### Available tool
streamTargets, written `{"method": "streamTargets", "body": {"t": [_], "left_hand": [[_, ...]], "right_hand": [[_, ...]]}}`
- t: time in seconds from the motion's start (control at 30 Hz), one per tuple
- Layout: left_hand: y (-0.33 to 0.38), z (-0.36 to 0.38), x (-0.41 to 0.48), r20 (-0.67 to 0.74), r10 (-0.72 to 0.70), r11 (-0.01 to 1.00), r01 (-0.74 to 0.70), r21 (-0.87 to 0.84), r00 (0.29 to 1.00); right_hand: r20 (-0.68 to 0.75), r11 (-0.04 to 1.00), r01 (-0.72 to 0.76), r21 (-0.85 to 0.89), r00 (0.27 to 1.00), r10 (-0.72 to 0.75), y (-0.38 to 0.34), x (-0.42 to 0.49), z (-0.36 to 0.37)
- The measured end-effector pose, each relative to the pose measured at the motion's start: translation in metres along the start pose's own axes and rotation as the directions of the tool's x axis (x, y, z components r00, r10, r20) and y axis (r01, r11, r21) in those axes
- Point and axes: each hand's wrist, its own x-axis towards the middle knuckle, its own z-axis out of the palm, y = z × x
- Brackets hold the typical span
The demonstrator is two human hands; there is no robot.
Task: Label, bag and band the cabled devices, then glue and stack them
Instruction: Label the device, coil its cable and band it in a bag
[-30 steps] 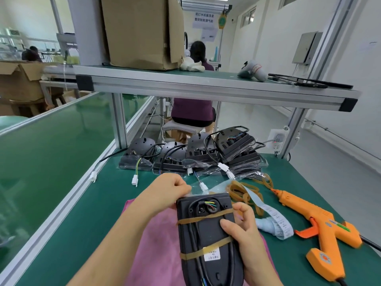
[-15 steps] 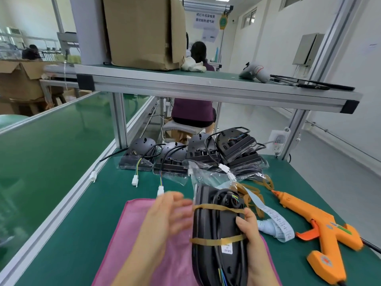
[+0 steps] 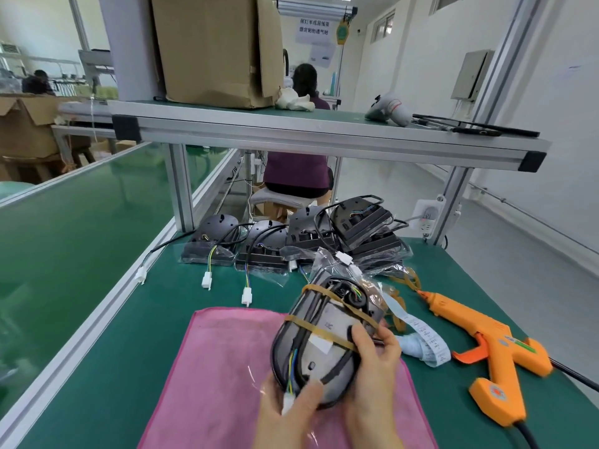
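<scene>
In the head view, the banded device is held above the pink cloth, on the near part of the green desk. It sits inside a clear bag, with its cable folded against its back under two tan rubber bands. A small white label on its back carries print too small to read.

The left hand grips the near end, thumb pressed by the white connector; its other fingers are hidden beneath. The right hand holds the right edge, its fingers curled over the top.

To the right lies a strip of printed labels, its text illegible, with an orange glue gun beyond it. Loose rubber bands lie by the gun's nozzle. A row of bagged devices stands at the far edge of the desk. On the shelf above sits a cardboard box, and a hanging sign shows blurred Chinese characters.
</scene>
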Motion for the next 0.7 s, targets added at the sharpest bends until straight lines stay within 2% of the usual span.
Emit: {"method": "streamTargets", "body": {"t": [0.03,0.17,0.2,0.27,0.3,0.37,0.47,0.6,0.7], "left_hand": [[0.003,-0.002,-0.001,0.01,0.001,0.999,-0.001,0.042,1.0],[0.031,-0.019,0.015,0.217,-0.063,0.994,0.041,0.1,0.974],[0.039,-0.025,0.018,0.31,-0.09,0.993,0.062,0.099,0.946],[0.05,-0.031,0.029,0.386,-0.167,0.983,0.185,-0.009,0.907],[0.052,-0.032,0.038,0.368,-0.25,0.965,0.263,0.015,0.896],[0.047,-0.044,0.049,0.465,-0.27,0.959,0.281,0.047,0.843],[0.038,-0.034,0.063,0.47,-0.261,0.965,0.209,0.16,0.843],[0.03,-0.019,0.068,0.372,-0.205,0.969,0.135,0.207,0.905],[0.028,-0.018,0.068,0.32,-0.208,0.969,0.149,0.199,0.924]], "right_hand": [[-0.004,1.0,-0.001,0.001,1.0,0.001,0.0,-0.002,0.0],[-0.03,1.0,-0.006,-0.016,1.0,0.006,-0.009,-0.001,-0.003],[-0.027,0.999,-0.011,-0.033,1.0,0.01,-0.012,-0.001,-0.004],[-0.011,0.997,-0.02,-0.072,1.0,0.019,-0.017,0.0,-0.008],[0.002,0.995,-0.024,-0.092,1.0,0.025,-0.019,0.001,-0.01],[0.057,0.99,-0.036,-0.133,0.997,0.044,-0.024,0.001,-0.013],[0.15,0.972,-0.043,-0.233,0.985,0.079,-0.023,0.001,-0.014],[0.178,0.936,-0.044,-0.35,0.978,0.112,-0.024,-0.001,-0.013],[0.261,0.87,-0.009,-0.494,0.952,0.158,-0.033,0.003,-0.016]]}}
